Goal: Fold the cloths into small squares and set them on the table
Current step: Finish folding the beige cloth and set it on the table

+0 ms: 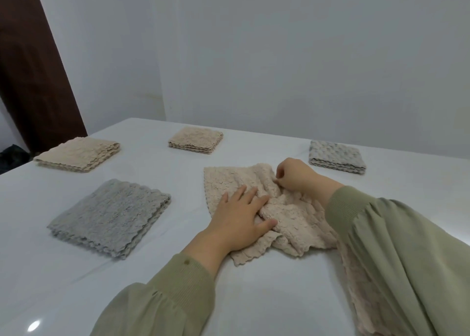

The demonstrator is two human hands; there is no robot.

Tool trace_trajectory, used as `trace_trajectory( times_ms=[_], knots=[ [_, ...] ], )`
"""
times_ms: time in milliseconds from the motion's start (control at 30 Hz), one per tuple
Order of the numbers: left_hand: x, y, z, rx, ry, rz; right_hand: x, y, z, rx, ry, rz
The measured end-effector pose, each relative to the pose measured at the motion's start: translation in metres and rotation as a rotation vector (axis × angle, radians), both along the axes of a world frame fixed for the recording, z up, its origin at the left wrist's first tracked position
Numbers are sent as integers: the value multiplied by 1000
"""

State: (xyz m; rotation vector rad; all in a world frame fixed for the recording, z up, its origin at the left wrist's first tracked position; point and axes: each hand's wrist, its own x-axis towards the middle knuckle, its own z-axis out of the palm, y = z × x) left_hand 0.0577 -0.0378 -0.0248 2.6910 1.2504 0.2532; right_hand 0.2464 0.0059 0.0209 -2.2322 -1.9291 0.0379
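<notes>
White tabletop holds a rumpled beige cloth; left hand presses it with straight fingers, right hand pinches it.

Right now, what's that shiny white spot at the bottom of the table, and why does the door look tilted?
Head view: the spot is a light reflecting off the glossy white table; head view again, the wide-angle lens makes the dark brown door lean; soft lighting leaves only a faint shadow under the near folded grey textured cloth.
</notes>
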Motion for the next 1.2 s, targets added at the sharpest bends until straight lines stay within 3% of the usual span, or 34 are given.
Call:
trace_trajectory(
  times_ms=[133, 300, 433, 600, 700, 833, 1000, 1200],
  knots=[
    [-8, 7, 5, 96, -58, 123, 9, 4, 4, 409, -174, -155],
    [-16, 10, 14, 172, -74, 254, -2, -18, 2, 72, -139, -46],
    [-21, -2, 22, 105, -120, 30, -8, -48, -5, -237, -138, 120],
    [-32, -8, 26, -101, 169, -96, -10, -82, -8, -417, -129, 227],
    [-40, -6, 34, -135, 49, -34, -13, -91, -11, -391, -116, 227],
    [-47, -4, 37, 38, -132, 160, -21, -93, -16, -380, -113, 246],
    [-47, 7, 22, 75, -213, 191, -24, -85, -6, -360, -167, 254],
    [-45, 31, 19, 126, -448, 336, -15, -59, 2, -164, -110, 160]
  ],
)
